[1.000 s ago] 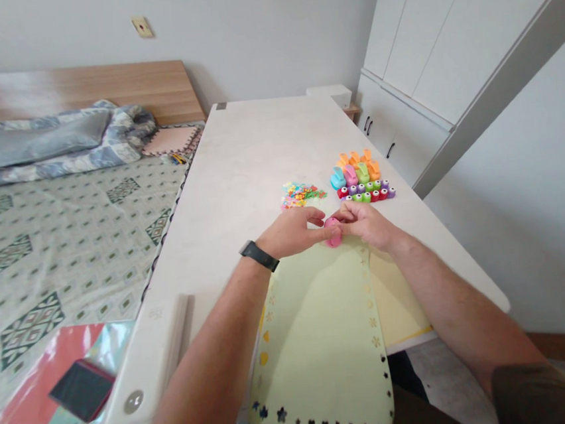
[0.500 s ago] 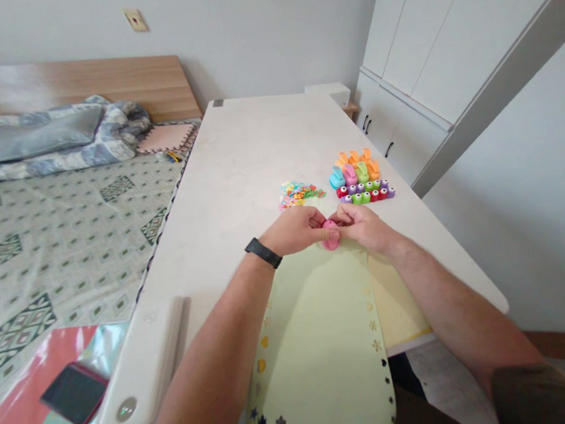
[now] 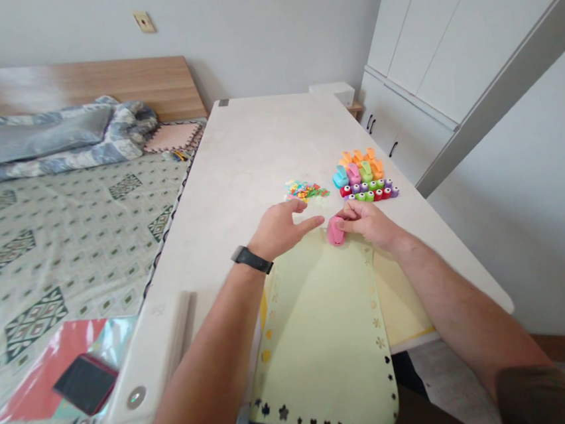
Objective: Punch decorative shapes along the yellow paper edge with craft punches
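My right hand (image 3: 363, 223) grips a pink craft punch (image 3: 336, 231) at the far edge of a pale green sheet of paper (image 3: 324, 328). Small shapes, such as stars, hearts and flowers, are cut along the sheet's borders. My left hand (image 3: 287, 228) is just left of the punch, apart from it, with thumb and fingers spread and nothing held. A black band is on my left wrist. Beyond my hands lies a pile of small colourful cut-outs (image 3: 305, 190). Right of that pile stand rows of colourful punches (image 3: 364, 172).
A white elongated device (image 3: 147, 365) lies along the table's left edge. Yellow paper (image 3: 401, 300) lies under the green sheet. On the bed at left are a dark phone-like device (image 3: 86, 384) and plastic-wrapped coloured sheets (image 3: 43, 375). A white box (image 3: 333, 92) stands at the far end.
My left hand has let go of the pink punch, opened and moved slightly left. My right hand still holds the punch at the sheet's far edge. The view has shifted a little.
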The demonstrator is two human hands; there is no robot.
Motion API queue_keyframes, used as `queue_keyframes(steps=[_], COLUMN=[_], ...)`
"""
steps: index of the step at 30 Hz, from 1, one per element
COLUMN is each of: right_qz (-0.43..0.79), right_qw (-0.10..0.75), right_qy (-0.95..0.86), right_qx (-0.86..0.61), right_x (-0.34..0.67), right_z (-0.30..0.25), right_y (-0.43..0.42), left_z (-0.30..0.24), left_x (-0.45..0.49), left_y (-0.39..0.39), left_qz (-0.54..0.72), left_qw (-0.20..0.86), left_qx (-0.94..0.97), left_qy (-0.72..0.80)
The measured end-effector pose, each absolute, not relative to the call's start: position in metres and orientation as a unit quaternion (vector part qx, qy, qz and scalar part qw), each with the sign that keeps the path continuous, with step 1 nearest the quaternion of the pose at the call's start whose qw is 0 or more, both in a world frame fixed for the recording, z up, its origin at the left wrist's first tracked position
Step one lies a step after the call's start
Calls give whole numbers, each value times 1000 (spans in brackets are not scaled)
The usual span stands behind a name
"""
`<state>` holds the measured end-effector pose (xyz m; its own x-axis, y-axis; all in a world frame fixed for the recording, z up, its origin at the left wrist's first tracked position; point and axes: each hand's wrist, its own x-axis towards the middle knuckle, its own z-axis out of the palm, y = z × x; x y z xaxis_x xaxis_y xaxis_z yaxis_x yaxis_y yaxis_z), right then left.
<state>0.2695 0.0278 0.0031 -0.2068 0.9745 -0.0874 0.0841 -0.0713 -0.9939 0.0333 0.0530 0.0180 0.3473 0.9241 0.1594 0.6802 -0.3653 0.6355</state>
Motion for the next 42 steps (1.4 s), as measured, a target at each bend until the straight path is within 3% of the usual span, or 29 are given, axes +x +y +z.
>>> queue_keyframes(steps=[8, 22, 42], right_qz=[522, 478, 528], right_qw=[414, 528, 555], right_qy=[-587, -522, -456], right_qx=[-460, -470, -454], right_x=[271, 274, 268], right_z=[0, -4, -13], right_y=[28, 37, 42], left_z=[9, 0, 4], left_x=[1, -10, -8], left_y=[38, 9, -16], left_qz=[183, 253, 208], left_qw=[199, 304, 402], left_qx=[795, 718, 749], left_qy=[542, 572, 484])
